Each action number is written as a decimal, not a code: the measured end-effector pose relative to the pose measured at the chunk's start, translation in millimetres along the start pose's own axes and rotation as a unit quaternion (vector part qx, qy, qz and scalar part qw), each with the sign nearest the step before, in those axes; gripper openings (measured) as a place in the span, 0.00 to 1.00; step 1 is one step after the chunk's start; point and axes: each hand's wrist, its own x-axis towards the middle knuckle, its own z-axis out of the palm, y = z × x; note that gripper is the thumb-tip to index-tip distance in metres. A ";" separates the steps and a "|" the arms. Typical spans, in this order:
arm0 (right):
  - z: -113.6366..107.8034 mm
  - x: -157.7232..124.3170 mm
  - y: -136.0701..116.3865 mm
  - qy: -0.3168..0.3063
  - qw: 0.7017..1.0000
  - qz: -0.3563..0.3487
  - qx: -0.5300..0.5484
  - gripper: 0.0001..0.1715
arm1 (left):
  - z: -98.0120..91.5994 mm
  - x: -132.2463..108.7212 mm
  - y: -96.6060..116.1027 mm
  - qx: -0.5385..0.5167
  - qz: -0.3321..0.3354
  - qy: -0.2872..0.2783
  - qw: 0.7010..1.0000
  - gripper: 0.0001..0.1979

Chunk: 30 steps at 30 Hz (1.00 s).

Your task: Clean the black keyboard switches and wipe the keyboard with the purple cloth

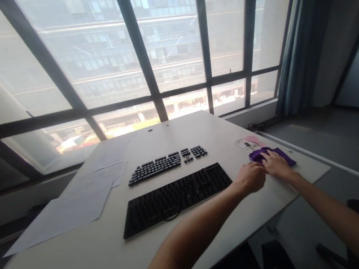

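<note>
A crumpled purple cloth [286,157] lies near the right edge of the white table. My right hand [275,163] rests on top of it, fingers apart and laid over the fabric. Close against it, my left hand [251,177] is closed, with its curled fingers at the cloth's near left edge; the fingertips are partly hidden. Left of the hands lies a black keyboard base [176,198] without its keycaps, a thin loop of cable at its near side. Beyond the base, loose dark keycaps [157,167] are laid out in keyboard order.
Behind the cloth are a pink item with a round head [252,139] and a small clear packet [243,144]. White paper sheets [72,210] cover the table's left side. Chairs [277,260] stand at the near edge, and large windows rise behind the table [195,127].
</note>
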 end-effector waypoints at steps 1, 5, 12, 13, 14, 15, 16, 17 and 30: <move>3.7 -0.5 1.7 0.002 1.000 0.001 0.000 0.29 | -7.4 -4.8 -1.6 0.007 0.004 0.004 1.000 0.12; 10.8 6.4 2.8 0.029 0.999 -0.041 0.012 0.31 | -33.5 -21.6 -13.1 0.029 0.011 0.029 0.999 0.12; 3.0 22.4 -66.1 0.097 0.984 -0.090 0.118 0.29 | -82.4 -82.7 -66.8 0.016 -0.034 0.132 0.991 0.10; 3.0 21.5 -81.1 0.089 0.982 -0.098 0.133 0.29 | -92.7 -100.0 -78.0 0.013 -0.055 0.152 0.987 0.10; 3.6 19.7 -96.0 0.078 0.980 -0.106 0.147 0.29 | -103.7 -119.8 -89.5 0.010 -0.079 0.169 0.982 0.10; 4.6 16.9 -110.3 0.067 0.978 -0.114 0.159 0.29 | -114.9 -142.1 -100.9 0.005 -0.102 0.185 0.977 0.10; 5.9 13.3 -123.4 0.056 0.977 -0.119 0.171 0.29 | -125.9 -166.5 -111.8 0.003 -0.129 0.200 0.971 0.10; 7.2 9.1 -135.0 0.044 0.975 -0.119 0.182 0.29 | -136.2 -192.7 -121.9 0.004 -0.165 0.212 0.963 0.11; 5.4 -14.2 -196.0 -0.077 0.968 -0.030 0.235 0.29 | -147.5 -429.4 -151.2 -0.034 -0.479 0.243 0.843 0.22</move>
